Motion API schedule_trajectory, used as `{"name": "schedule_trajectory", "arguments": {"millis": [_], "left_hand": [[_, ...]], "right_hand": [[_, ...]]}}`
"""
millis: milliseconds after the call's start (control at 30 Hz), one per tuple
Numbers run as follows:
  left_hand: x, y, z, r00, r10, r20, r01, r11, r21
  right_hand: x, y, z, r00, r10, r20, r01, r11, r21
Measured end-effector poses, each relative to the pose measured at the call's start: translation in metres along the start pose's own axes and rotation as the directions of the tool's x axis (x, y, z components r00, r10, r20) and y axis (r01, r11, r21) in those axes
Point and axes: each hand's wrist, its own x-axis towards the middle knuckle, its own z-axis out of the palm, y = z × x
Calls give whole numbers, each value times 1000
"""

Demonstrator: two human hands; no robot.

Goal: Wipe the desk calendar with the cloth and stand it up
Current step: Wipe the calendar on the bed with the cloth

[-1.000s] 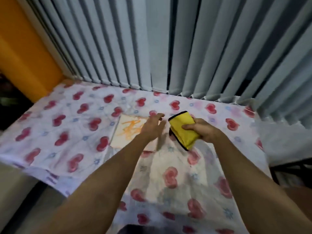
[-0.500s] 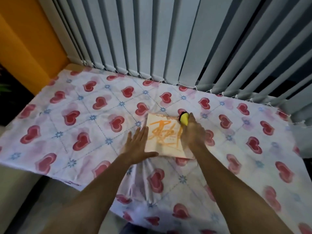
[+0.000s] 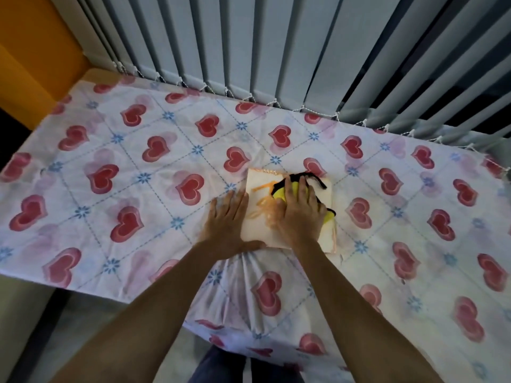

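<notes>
Where it lies, desk calendar (image 3: 258, 233) spiral-edge away.

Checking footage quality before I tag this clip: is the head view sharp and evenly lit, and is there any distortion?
Head view: dim, bluish light, darkest at the corners. The right hand on the yellow cloth is smeared by motion over the calendar; the left hand looks sharper. Wide-angle bending fans the blinds outward and curves the heart-print sheet. No glare.
</notes>
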Motion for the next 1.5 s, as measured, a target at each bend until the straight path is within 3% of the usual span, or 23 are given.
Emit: {"name": "schedule_trajectory", "arguments": {"millis": [167,367,467,600,667,767,867,1000,1133,1200,1300,1333,1500], "left_hand": [[-2,0,-1,1000,1,-2,-1,1000,1],[1,0,1,1000,0,-5,0,1000,10],[1,0,3,1000,4,-10,-4,1000,18],[1,1,1,1000,-11,-9,11,1000,7],[1,1,1,1000,-13,-8,13,1000,-4],[1,0,0,1000,-10,-1,10,1000,-8],[0,1,-1,1000,-16,0,16,1000,4],[0,2,0,1000,-17,-11,17,1000,22],[-1,2,-1,1000,-14,-5,14,1000,1],[-1,1,0,1000,-19,-4,19,1000,-9],[1,2,-1,1000,-20,1,20,1000,0],[1,2,-1,1000,-26,0,26,1000,6],[-1,3,-1,999,-32,-28,32,999,-5]], "right_hand": [[-23,34,-1,947,-312,81,320,939,-124],[19,23,-7,996,-47,82,51,998,-45],[19,-5,-2,987,-133,91,137,990,-39],[-9,10,-4,976,-217,26,218,974,-55],[-13,27,-7,994,-112,13,113,991,-73],[12,26,-14,982,186,-41,-188,982,-32],[40,-2,-11,963,268,-44,-265,963,55],[40,-25,1,989,124,-76,-114,986,121],[16,-9,5,983,-116,-142,124,991,47],[16,0,6,987,-85,-140,96,992,77],[38,-14,6,983,150,-110,-130,976,175],[42,-24,5,980,167,-110,-145,972,183],[22,-36,6,983,-169,-73,178,974,139]]}}
